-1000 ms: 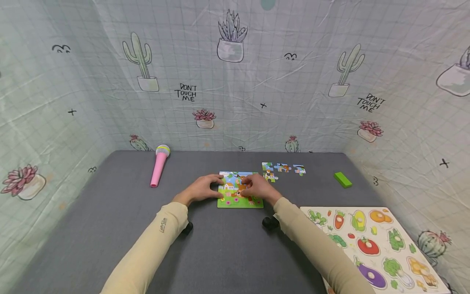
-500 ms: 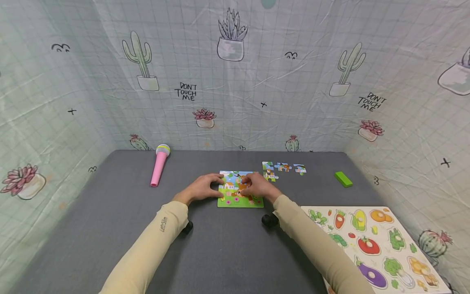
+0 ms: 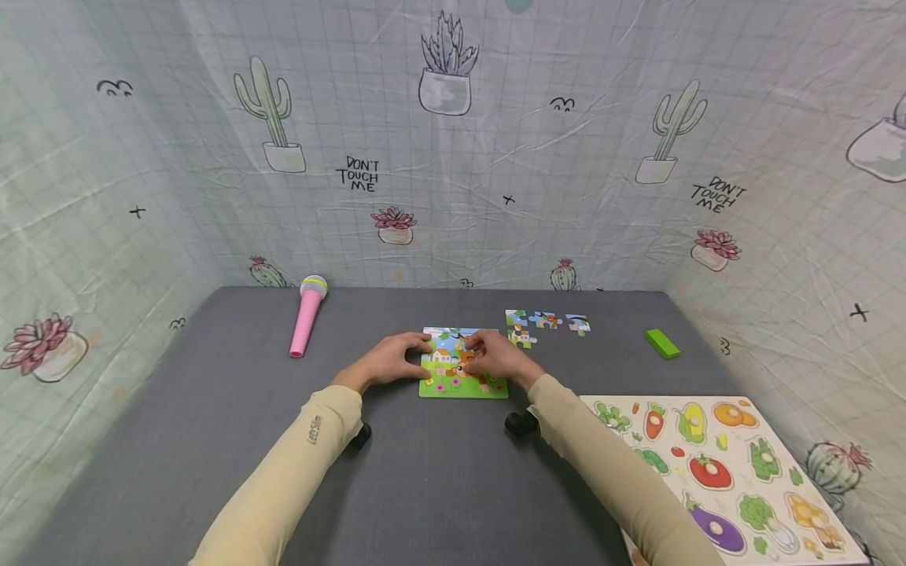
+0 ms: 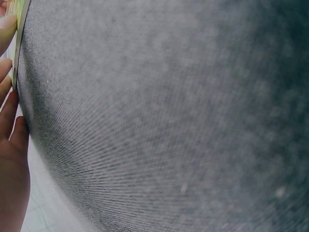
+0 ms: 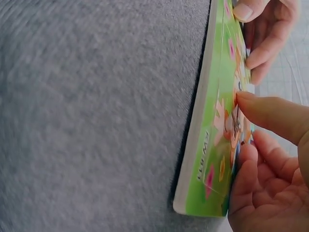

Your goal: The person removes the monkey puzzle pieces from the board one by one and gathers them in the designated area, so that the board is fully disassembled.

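Observation:
A small picture jigsaw puzzle [image 3: 442, 389] in a green-edged board lies flat on the grey table. My left hand [image 3: 388, 360] rests at its left side, thumb and fingertips on the board. The left wrist view catches only part of that hand and the board's rim. My right hand [image 3: 501, 358] is over the board's right half, thumb and fingers apparently pinching a puzzle piece [image 5: 236, 118] that lies in the picture. Much of this piece is covered by the fingers. Several loose puzzle pieces [image 3: 545, 321] lie just beyond the board's upper right corner.
A pink toy microphone [image 3: 306, 321] lies at the back left. At the right are a green block [image 3: 661, 344] and, partly under the right sleeve, a white vegetable knob board [image 3: 679, 428]. A patterned cloth [image 3: 453, 157] encloses the table's back and sides.
The view has tilted very slightly. Both hands stay at the puzzle with almost no visible movement, and the loose pieces lie where they were.

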A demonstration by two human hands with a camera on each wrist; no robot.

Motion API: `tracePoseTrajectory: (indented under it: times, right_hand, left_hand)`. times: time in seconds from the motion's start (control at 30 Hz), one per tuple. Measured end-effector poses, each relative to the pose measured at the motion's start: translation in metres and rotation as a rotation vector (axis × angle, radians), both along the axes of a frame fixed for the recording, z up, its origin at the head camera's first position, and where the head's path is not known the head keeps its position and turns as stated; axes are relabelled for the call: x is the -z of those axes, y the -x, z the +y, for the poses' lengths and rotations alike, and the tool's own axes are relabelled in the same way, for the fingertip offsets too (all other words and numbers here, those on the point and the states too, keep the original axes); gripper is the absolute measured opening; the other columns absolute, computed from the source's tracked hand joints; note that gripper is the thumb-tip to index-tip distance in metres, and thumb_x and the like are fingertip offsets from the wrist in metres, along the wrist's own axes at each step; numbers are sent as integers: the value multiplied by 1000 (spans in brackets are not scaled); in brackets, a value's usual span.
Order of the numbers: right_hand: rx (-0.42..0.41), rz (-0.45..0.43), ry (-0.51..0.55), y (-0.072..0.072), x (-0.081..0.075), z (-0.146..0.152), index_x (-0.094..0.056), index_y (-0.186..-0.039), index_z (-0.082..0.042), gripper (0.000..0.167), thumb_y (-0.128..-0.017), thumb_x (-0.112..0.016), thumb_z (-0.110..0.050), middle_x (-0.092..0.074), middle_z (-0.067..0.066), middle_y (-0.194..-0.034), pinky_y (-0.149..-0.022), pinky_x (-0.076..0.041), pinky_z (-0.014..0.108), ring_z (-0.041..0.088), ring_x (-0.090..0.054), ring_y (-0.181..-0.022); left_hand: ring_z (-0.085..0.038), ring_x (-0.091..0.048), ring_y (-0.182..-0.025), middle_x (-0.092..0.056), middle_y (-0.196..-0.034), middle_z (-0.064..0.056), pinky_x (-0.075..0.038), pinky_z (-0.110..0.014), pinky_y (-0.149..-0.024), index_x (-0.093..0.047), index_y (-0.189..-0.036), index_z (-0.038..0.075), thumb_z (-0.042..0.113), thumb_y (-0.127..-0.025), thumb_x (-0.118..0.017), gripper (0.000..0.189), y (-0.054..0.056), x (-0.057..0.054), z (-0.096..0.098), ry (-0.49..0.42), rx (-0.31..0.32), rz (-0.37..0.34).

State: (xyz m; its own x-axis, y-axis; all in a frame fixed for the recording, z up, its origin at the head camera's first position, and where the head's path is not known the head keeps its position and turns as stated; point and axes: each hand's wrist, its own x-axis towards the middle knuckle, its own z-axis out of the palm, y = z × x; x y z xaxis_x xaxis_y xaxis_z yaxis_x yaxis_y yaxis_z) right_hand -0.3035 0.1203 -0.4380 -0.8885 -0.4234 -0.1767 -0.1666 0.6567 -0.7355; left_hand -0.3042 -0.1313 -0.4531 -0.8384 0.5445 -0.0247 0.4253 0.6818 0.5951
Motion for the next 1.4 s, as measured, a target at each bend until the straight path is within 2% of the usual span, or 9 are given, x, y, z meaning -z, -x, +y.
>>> tracePoseTrajectory:
  times: [0.17,0.3,0.43,0.63,0.77,0.87,1.0,1.17,1.4]
  right_hand:
    - [-129,22,-5,2,-2,4,-50,-134,1,52,-89,-72,-11,-54,18,-126,-93,-47,44,29,-54,-107]
    - [-229,61,-36,3,-4,3,-50,-134,0,52,-87,-73,-8,-48,21,-126,-89,-46,44,31,-51,-102]
    - [-259,81,-38,2,-5,1,-54,-130,0,47,-87,-72,-4,-46,20,-122,-82,-44,39,29,-46,-96]
    - [-302,188,17,3,-2,1,-64,-120,6,34,-87,-70,0,-62,19,-109,-67,-38,31,20,-44,-74]
    - [-249,232,16,2,-1,0,-68,-115,4,28,-88,-71,-2,-67,17,-107,-67,-45,29,15,-54,-72]
    - [-177,217,0,1,-2,-2,-71,-114,0,27,-87,-71,-2,-66,13,-111,-73,-51,31,18,-61,-83]
    - [-114,151,32,-1,-3,-3,-70,-117,-1,28,-89,-67,1,-64,14,-116,-78,-55,34,28,-64,-99]
    - [-73,49,136,-3,-4,-1,-65,-123,2,30,-94,-59,3,-53,19,-130,-85,-55,37,39,-58,-116]
    - [44,-37,215,-3,-7,17,-61,-131,-3,33,-99,-56,-5,-48,17,-142,-92,-51,42,37,-50,-126]
  left_hand:
    - [-30,-35,-141,-45,-149,-9,-29,-48,-115,-64,-127,6,31,-86,-76,49,0,1,-1,1,7,2]
    - [-30,-35,-141,-45,-149,-9,-29,-48,-114,-64,-127,6,32,-86,-76,49,1,2,-1,4,5,6]
    - [-30,-35,-141,-45,-149,-9,-29,-48,-115,-64,-127,6,32,-86,-76,49,1,2,-2,6,3,7]
    - [-30,-35,-141,-45,-149,-9,-28,-48,-115,-64,-127,6,31,-87,-76,49,1,1,-2,9,7,6]
    - [-30,-35,-141,-45,-149,-9,-29,-48,-115,-64,-127,5,31,-86,-76,49,0,1,-1,5,6,6]
    - [-29,-35,-141,-45,-149,-9,-29,-48,-115,-64,-127,6,31,-86,-76,50,1,1,-1,8,6,4]
    - [-29,-35,-141,-45,-149,-9,-29,-48,-115,-63,-127,6,31,-87,-75,50,1,1,-1,12,7,1]
    - [-30,-35,-141,-45,-149,-9,-29,-48,-115,-64,-127,6,31,-87,-75,49,1,0,-2,16,8,4]
    - [-30,-34,-141,-45,-149,-9,-28,-48,-115,-64,-127,6,31,-86,-76,49,-1,-2,-1,13,-1,5]
